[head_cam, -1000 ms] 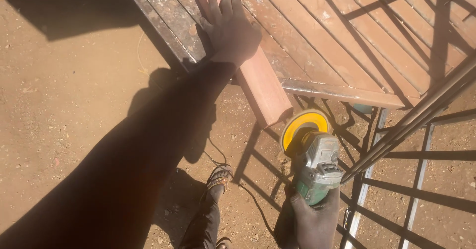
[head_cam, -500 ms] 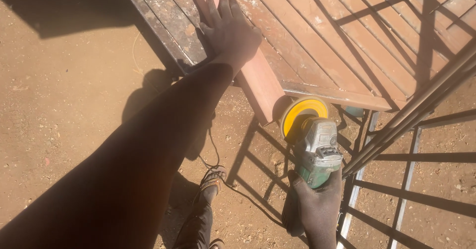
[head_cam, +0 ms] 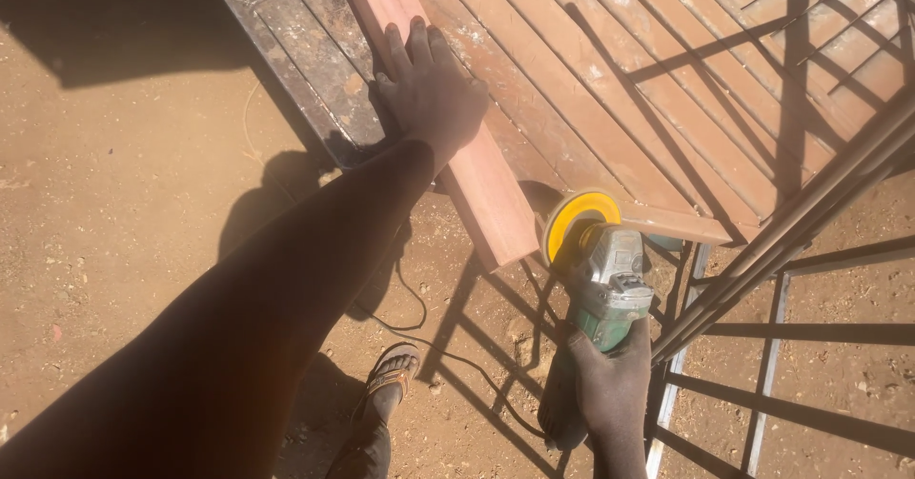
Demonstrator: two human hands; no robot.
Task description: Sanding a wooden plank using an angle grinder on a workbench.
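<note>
1. Left hand (head_cam: 431, 88) lies flat, palm down, on the reddish wooden plank (head_cam: 448, 126); fingers slightly spread and straight, thumb out to the left side. Not gripping, just pressing on top.
2. Plank lies on the slatted wooden panel (head_cam: 610, 88), running from the top edge down to its cut end, which juts past the panel edge just beside the grinder disc.
3. Right hand (head_cam: 610, 388) is closed around the rear body of the green and grey angle grinder (head_cam: 610, 284); fingers wrapped tight. Hand looks dark, maybe gloved, can't tell.
4. Yellow disc (head_cam: 575, 217) on the grinder head sits near the plank's end and the panel's lower edge; whether it touches wood is hard to make out.
5. Black cord (head_cam: 448, 346) trails over the dirt ground (head_cam: 114, 203) below the arm.
6. Sandalled foot (head_cam: 391, 374) is on the ground by the cord, leg cut off at the bottom edge.
7. Metal frame bars (head_cam: 782, 241) cross at right, partly cut off by the picture edge; their shadows streak the panel.
</note>
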